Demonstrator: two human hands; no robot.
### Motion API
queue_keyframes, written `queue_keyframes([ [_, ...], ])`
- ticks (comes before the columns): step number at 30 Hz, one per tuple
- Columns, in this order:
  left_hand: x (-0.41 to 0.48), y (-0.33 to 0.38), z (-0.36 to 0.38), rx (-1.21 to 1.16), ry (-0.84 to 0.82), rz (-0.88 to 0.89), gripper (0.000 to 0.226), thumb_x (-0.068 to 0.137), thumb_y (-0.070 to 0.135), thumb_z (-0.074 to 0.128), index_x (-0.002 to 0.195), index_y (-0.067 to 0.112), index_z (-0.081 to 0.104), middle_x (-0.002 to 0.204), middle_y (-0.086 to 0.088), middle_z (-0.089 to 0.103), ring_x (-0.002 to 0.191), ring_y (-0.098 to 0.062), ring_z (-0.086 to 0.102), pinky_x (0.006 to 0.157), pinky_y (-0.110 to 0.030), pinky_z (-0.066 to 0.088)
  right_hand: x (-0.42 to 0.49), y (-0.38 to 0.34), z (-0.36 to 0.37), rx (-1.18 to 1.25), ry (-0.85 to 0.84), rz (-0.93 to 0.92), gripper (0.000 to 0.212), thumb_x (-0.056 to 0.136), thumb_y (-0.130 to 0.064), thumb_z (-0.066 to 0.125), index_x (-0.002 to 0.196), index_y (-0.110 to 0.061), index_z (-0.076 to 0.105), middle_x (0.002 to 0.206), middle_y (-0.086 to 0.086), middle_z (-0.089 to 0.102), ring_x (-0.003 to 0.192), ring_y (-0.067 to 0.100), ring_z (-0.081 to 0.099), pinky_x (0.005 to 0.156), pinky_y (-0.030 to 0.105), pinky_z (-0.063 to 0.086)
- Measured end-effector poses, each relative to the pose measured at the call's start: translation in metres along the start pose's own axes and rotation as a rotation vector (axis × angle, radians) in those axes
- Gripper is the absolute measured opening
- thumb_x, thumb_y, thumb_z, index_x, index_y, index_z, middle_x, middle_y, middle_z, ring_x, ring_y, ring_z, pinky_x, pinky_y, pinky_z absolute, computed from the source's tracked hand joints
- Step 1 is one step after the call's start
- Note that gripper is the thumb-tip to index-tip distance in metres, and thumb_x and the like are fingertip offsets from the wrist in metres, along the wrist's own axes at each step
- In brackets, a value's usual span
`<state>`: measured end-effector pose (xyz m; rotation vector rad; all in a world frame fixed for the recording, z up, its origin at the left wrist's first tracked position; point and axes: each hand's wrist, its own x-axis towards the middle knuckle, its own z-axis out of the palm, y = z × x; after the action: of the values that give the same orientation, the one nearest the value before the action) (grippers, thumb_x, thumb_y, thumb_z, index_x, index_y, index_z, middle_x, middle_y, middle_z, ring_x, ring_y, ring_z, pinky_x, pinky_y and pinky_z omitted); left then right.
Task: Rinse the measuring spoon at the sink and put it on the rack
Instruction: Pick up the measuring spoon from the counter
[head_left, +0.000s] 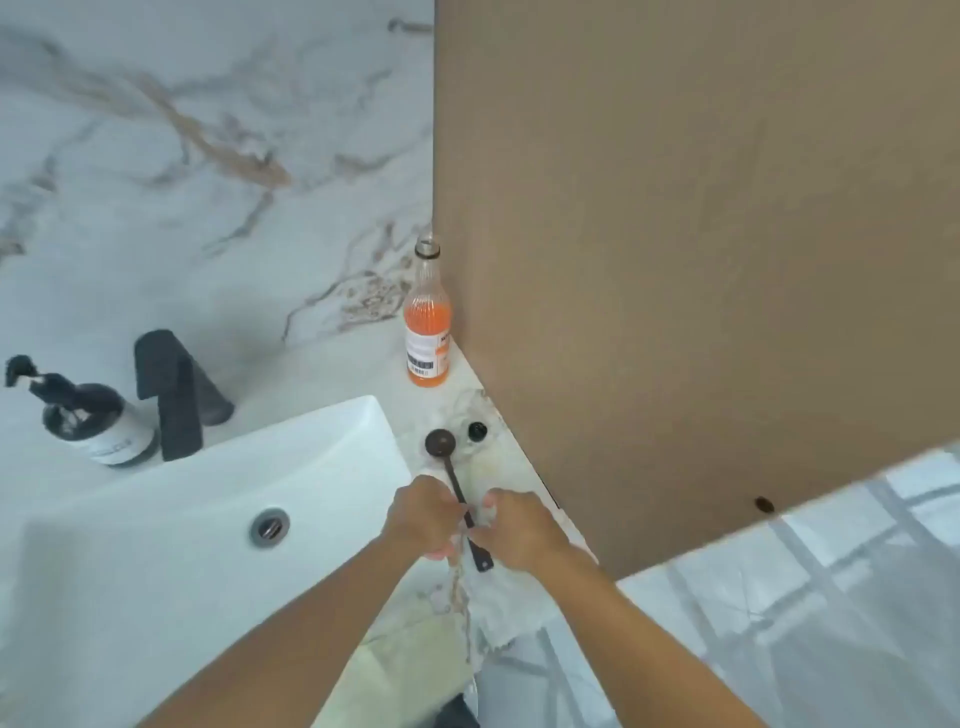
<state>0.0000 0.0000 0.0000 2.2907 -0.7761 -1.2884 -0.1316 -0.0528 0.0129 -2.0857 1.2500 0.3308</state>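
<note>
Here both hands, left hand (423, 514) and right hand (514, 530), pinch the dark long-handled metal measuring spoon (457, 488) over the marble worktop's (498, 597) right edge. Risk: thin handle slips on handover, dropping beside the white rectangular sink (156, 545).

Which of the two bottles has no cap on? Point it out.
The orange drink bottle against the brown panel: its neck is open. The dark soap bottle beside the black faucet wears a pump top.

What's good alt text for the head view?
Both hands, left hand and right hand, hold a dark measuring spoon by its handle over the marble counter, right of a white sink. Black faucet, soap dispenser and orange bottle stand behind.
</note>
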Motion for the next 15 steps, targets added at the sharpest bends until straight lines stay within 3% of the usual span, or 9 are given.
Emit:
queue_keyframes([
  [2, 0.024, 0.003, 0.016, -0.042, 0.103, -0.011, 0.015, 0.084, 0.028, 0.065, 0.091, 0.015, 0.067, 0.078, -0.006, 0.075, 0.055, -0.025, 0.072, 0.069, -0.038, 0.064, 0.025, 0.012, 0.013, 0.075, 0.057, 0.016, 0.044, 0.089, -0.038, 0.064, 0.122, -0.009, 0.06, 0.112, 0.011, 0.068, 0.103, 0.029, 0.065, 0.086, 0.036, 0.055],
  [5, 0.036, 0.001, 0.028, -0.029, 0.211, -0.02, 0.022, 0.086, 0.037, 0.063, 0.099, 0.018, 0.062, 0.09, -0.004, 0.073, 0.076, -0.026, 0.073, 0.079, -0.037, 0.059, 0.034, 0.015, 0.031, 0.105, 0.09, 0.02, 0.035, 0.089, -0.04, 0.065, 0.107, -0.011, 0.06, 0.104, 0.007, 0.067, 0.092, 0.026, 0.065, 0.075, 0.033, 0.052],
  [8, 0.042, 0.002, 0.034, -0.066, 0.235, -0.086, 0.022, 0.084, 0.031, 0.063, 0.091, 0.011, 0.066, 0.084, -0.011, 0.076, 0.079, -0.026, 0.071, 0.075, -0.037, 0.059, 0.044, 0.021, 0.04, 0.107, 0.092, -0.027, 0.02, 0.09, -0.033, 0.066, 0.088, -0.017, 0.053, 0.095, 0.005, 0.061, 0.077, 0.02, 0.052, 0.069, 0.031, 0.046],
  [10, 0.047, 0.001, 0.037, -0.088, 0.235, -0.108, 0.018, 0.08, 0.025, 0.064, 0.082, 0.008, 0.066, 0.079, -0.015, 0.076, 0.077, -0.028, 0.071, 0.073, -0.039, 0.059, 0.049, 0.024, 0.044, 0.102, 0.087, -0.054, 0.023, 0.091, -0.028, 0.064, 0.08, -0.02, 0.045, 0.089, 0.0, 0.055, 0.075, 0.017, 0.048, 0.069, 0.028, 0.045],
  [13, 0.054, 0.0, 0.035, -0.13, 0.231, -0.115, 0.009, 0.075, 0.021, 0.066, 0.072, 0.012, 0.063, 0.073, -0.017, 0.074, 0.067, -0.031, 0.067, 0.073, -0.043, 0.059, 0.053, 0.022, 0.043, 0.117, 0.095, -0.083, 0.023, 0.093, -0.025, 0.062, 0.08, -0.019, 0.044, 0.088, -0.002, 0.051, 0.076, 0.015, 0.048, 0.068, 0.023, 0.042],
  [15, 0.059, -0.003, 0.035, -0.193, 0.216, -0.123, 0.015, 0.073, 0.019, 0.068, 0.074, 0.004, 0.069, 0.074, -0.019, 0.075, 0.071, -0.035, 0.072, 0.074, -0.047, 0.061, 0.053, 0.022, 0.044, 0.118, 0.084, -0.074, 0.021, 0.092, -0.021, 0.063, 0.083, -0.018, 0.044, 0.091, -0.001, 0.051, 0.078, 0.015, 0.049, 0.069, 0.022, 0.04],
])
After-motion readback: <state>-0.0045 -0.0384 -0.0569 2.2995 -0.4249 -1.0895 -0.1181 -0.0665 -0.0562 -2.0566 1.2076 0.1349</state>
